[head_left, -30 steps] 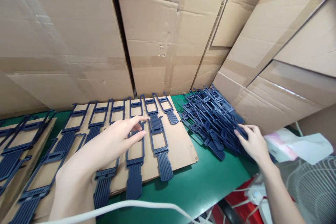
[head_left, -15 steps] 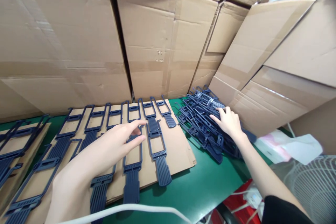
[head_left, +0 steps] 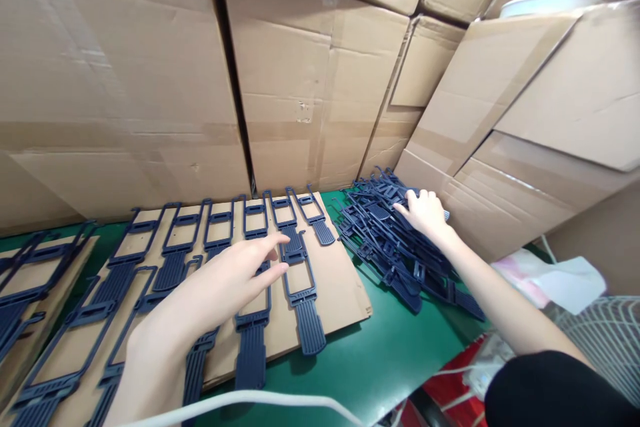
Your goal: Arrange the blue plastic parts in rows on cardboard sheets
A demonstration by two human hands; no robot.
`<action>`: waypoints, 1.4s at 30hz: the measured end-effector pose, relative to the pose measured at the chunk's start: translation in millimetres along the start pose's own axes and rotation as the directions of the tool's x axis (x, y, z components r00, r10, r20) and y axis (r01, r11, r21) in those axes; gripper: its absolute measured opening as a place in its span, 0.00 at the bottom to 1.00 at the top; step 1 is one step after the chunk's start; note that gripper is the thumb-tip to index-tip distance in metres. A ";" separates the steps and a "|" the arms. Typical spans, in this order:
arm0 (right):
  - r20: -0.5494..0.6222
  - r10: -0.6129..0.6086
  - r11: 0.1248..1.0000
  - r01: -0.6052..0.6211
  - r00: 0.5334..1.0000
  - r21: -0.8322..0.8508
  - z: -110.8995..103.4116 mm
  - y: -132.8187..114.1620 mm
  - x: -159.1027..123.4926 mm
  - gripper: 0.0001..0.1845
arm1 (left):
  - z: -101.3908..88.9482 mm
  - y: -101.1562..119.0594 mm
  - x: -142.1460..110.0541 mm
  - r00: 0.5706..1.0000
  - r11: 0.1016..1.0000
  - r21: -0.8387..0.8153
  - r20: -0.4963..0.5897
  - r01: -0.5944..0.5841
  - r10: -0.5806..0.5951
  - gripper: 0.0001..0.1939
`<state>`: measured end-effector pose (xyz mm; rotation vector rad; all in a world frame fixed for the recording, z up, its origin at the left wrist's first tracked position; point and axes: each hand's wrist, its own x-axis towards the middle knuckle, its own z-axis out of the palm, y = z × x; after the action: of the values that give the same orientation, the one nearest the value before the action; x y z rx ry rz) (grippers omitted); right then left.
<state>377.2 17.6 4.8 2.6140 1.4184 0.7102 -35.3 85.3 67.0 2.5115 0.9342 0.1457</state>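
Over the cardboard sheet (head_left: pixel 345 293) my left hand (head_left: pixel 245 270) hovers with thumb and fingers apart, holding nothing. Beneath and around it, dark blue plastic frames with ribbed tabs lie in two rows. One such frame (head_left: pixel 301 293) lies just right of my fingertips, its tab over the sheet's front edge. My right hand (head_left: pixel 425 211) is at the top of a tangled pile of the same frames (head_left: pixel 383 237), fingers curled around a frame. A pale ribbed end (head_left: pixel 447 215) shows beside the knuckles; the rest of that piece is hidden.
Stacked cardboard boxes (head_left: pixel 310 93) wall in the back and right of the green table (head_left: pixel 345 363). A second sheet with frames (head_left: pixel 35 273) is at far left. A white cable (head_left: pixel 260 397) crosses in front. A tissue pack (head_left: pixel 525 273) and fan (head_left: pixel 605 333) stand right.
My right hand has shifted slightly up and left over the pile, and frames there have moved. My left hand has drifted a little right, still apart from the frames.
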 end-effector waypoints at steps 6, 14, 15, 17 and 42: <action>-0.034 -0.062 0.994 0.064 0.998 0.091 -20.7 15.2 17.3 0.15 | -1.8 10.2 -1.4 0.996 0.996 -0.024 0.003 -0.090 0.090 0.22; -0.100 -0.138 0.841 0.170 0.985 0.514 -50.5 -7.6 -15.9 0.11 | -1.6 6.3 -0.7 0.998 0.998 -0.010 -0.009 -0.061 0.061 0.24; -0.068 -0.169 0.749 0.173 0.983 0.639 -54.4 -13.1 -24.9 0.12 | -1.5 6.0 -1.0 0.998 0.998 -0.005 -0.008 -0.055 0.055 0.24; 0.040 -0.257 0.508 0.100 0.966 0.855 -60.5 -24.7 -45.0 0.14 | -1.2 6.2 -1.5 0.999 0.999 0.005 -0.003 -0.050 0.050 0.24; 0.350 -0.273 -0.112 -0.391 0.896 0.913 -49.2 -107.9 -161.6 0.26 | 9.3 8.3 6.0 0.995 1.000 0.007 0.098 -0.002 0.001 0.26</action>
<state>197.7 -59.4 -40.3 3.1660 2.0451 -1.9153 -23.5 80.1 62.1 2.5011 0.8945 0.0199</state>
